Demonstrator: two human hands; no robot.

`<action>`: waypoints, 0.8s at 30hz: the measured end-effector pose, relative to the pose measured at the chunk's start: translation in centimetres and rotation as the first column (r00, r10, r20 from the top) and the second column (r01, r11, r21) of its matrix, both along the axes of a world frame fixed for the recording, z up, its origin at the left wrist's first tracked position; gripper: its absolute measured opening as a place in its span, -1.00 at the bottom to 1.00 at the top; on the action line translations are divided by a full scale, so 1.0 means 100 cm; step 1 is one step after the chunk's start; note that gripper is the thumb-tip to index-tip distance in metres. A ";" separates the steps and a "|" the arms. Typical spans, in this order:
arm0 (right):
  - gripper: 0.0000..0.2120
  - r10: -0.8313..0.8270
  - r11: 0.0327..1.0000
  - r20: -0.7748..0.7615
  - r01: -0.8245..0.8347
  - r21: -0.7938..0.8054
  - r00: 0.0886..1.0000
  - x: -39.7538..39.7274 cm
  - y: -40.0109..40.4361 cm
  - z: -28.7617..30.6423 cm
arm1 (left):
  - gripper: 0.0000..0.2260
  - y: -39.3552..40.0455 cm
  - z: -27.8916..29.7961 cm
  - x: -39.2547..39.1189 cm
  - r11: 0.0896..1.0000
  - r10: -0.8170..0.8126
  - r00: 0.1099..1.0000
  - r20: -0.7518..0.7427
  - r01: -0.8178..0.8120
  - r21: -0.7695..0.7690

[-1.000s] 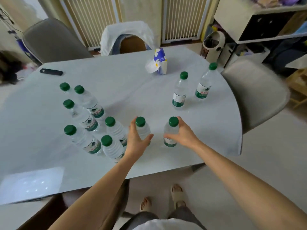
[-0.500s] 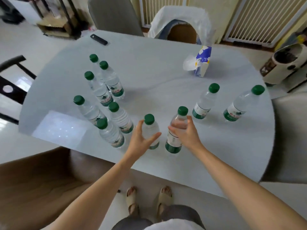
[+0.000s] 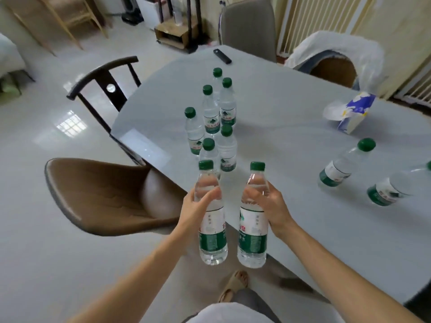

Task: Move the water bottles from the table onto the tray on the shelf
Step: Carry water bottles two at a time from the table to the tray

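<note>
My left hand [image 3: 198, 206] grips a clear water bottle [image 3: 212, 238] with a green cap and green label, lifted off the table near its front edge. My right hand [image 3: 268, 206] grips a second, matching water bottle [image 3: 253, 238] right beside it, also in the air. Both bottles are upright. Several more bottles [image 3: 217, 122] stand in a cluster on the pale grey table [image 3: 291, 136]. Two other bottles [image 3: 342, 166] stand at the right side, one [image 3: 389, 190] cut by the frame edge. No shelf or tray is in view.
A brown chair [image 3: 105, 194] sits left of my hands; a black chair [image 3: 105, 82] stands behind it. A tissue pack [image 3: 352, 113] and a black remote [image 3: 222, 56] lie on the table. Grey and covered chairs stand at the far side. My sandalled foot [image 3: 235, 285] shows below.
Both hands have lifted their bottles off the table and drawn them toward me. My view has swung to the left, showing more floor and chairs.
</note>
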State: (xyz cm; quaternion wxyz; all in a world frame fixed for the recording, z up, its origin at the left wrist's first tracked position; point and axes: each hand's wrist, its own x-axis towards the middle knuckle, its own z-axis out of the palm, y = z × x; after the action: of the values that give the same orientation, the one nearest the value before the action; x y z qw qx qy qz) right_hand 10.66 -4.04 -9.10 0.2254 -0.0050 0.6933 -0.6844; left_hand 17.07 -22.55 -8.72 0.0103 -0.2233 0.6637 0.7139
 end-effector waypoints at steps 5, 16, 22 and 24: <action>-0.67 0.185 0.983 -0.007 -0.185 -0.011 0.983 0.056 -0.060 0.011 | -0.74 -0.050 0.011 0.072 0.978 0.134 0.990 -0.042 -0.125 0.165; -0.69 0.471 0.882 -0.066 -0.466 0.075 0.880 0.235 -0.223 0.018 | -0.51 -0.182 0.027 0.310 0.917 0.398 0.916 -0.057 -0.395 0.055; -0.75 0.649 0.760 -0.087 -0.637 0.129 0.756 0.296 -0.325 0.023 | -0.59 -0.253 0.031 0.383 0.836 0.547 0.833 -0.082 -0.549 0.001; -0.71 0.705 0.709 -0.104 -0.691 0.138 0.702 0.302 -0.359 0.027 | -0.55 -0.277 0.031 0.394 0.804 0.590 0.801 -0.096 -0.594 -0.018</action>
State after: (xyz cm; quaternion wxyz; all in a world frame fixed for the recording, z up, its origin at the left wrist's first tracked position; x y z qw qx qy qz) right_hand 40.85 -39.96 -6.36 0.4154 -0.3084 0.6841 -0.5142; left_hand 56.49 -50.30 -5.61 -0.2470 -0.3886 0.5772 0.6744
